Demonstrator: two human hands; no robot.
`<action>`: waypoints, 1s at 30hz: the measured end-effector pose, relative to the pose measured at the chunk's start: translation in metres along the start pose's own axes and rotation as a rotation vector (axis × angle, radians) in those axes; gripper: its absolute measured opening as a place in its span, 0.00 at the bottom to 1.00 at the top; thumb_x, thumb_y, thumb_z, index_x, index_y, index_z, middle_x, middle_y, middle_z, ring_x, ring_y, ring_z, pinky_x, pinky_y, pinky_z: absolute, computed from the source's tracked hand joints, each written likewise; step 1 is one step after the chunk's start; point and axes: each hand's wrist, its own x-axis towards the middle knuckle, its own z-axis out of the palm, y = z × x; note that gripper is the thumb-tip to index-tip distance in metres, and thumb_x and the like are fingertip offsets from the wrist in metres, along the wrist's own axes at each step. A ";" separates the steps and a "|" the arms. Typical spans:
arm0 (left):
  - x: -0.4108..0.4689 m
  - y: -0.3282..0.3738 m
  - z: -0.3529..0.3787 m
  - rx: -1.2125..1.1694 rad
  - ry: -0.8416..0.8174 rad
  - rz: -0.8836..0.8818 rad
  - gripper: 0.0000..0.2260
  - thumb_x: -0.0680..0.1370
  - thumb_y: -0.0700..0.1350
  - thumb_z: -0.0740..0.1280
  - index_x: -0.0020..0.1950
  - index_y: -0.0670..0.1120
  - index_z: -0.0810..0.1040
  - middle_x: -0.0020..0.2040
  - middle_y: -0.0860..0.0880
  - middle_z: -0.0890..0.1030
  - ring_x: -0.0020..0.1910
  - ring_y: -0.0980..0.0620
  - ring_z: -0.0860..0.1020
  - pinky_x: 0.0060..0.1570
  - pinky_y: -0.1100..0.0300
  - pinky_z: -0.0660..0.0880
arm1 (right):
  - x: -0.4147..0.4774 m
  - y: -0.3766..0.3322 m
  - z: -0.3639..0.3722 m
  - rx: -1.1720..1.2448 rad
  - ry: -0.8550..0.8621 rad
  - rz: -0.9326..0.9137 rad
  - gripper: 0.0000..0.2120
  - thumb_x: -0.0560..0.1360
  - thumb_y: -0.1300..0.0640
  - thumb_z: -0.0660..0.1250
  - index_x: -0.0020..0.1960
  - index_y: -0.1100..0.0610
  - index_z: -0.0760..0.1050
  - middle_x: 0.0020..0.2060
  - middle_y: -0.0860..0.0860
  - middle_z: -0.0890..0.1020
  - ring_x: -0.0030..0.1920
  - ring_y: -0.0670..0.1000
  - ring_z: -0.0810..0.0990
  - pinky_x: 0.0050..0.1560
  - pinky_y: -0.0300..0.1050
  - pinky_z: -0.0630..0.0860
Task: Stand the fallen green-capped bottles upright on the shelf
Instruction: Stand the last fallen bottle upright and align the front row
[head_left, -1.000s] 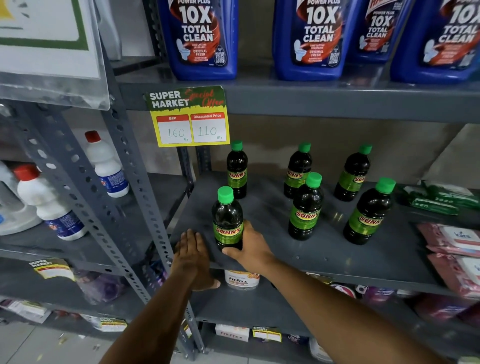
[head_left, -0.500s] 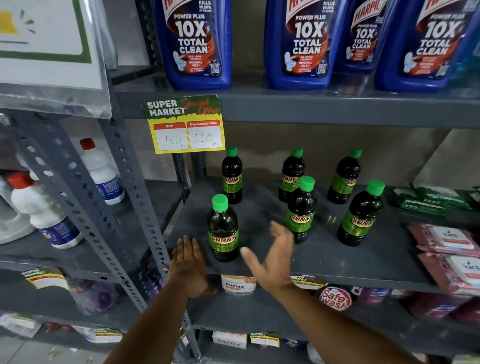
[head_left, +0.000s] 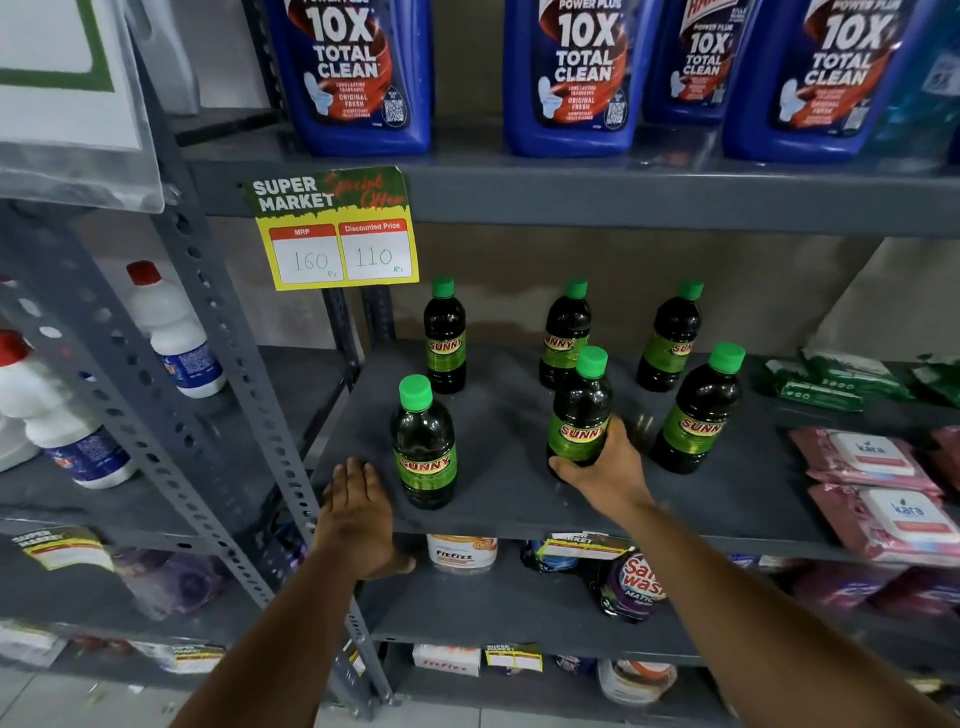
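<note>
Six green-capped bottles stood upright on the grey shelf (head_left: 498, 499), three in back, three in front. Landmark: the front-left bottle (head_left: 425, 447). The right hand (head_left: 605, 470) was wrapped around the base of the front-middle bottle (head_left: 579, 415), to the landmark's right. The left hand (head_left: 358, 514) lay flat and released on the shelf's front edge, just left of the landmark, not touching it. Bare shelf showed between landmark and middle bottle. Further right, the front-right bottle (head_left: 698, 410) stood near the gripping fingers.
</note>
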 end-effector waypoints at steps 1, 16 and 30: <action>0.000 0.001 0.000 -0.006 0.004 -0.003 0.64 0.62 0.68 0.73 0.75 0.37 0.34 0.77 0.35 0.37 0.76 0.36 0.39 0.75 0.44 0.43 | -0.006 0.002 0.000 0.001 -0.005 -0.006 0.32 0.63 0.56 0.81 0.62 0.52 0.68 0.50 0.46 0.77 0.51 0.46 0.76 0.50 0.40 0.70; 0.003 -0.002 0.002 -0.011 0.009 0.003 0.65 0.60 0.69 0.73 0.75 0.37 0.35 0.77 0.35 0.37 0.76 0.36 0.39 0.75 0.43 0.45 | -0.044 0.015 -0.002 0.022 -0.068 -0.050 0.34 0.63 0.54 0.81 0.64 0.50 0.68 0.54 0.45 0.79 0.56 0.46 0.79 0.54 0.40 0.76; 0.007 -0.002 0.001 -0.009 -0.021 0.004 0.66 0.60 0.69 0.73 0.74 0.36 0.33 0.76 0.35 0.35 0.75 0.35 0.38 0.75 0.43 0.46 | 0.021 0.057 -0.098 -0.027 0.371 0.177 0.57 0.62 0.51 0.82 0.78 0.59 0.49 0.75 0.58 0.63 0.75 0.59 0.62 0.73 0.56 0.61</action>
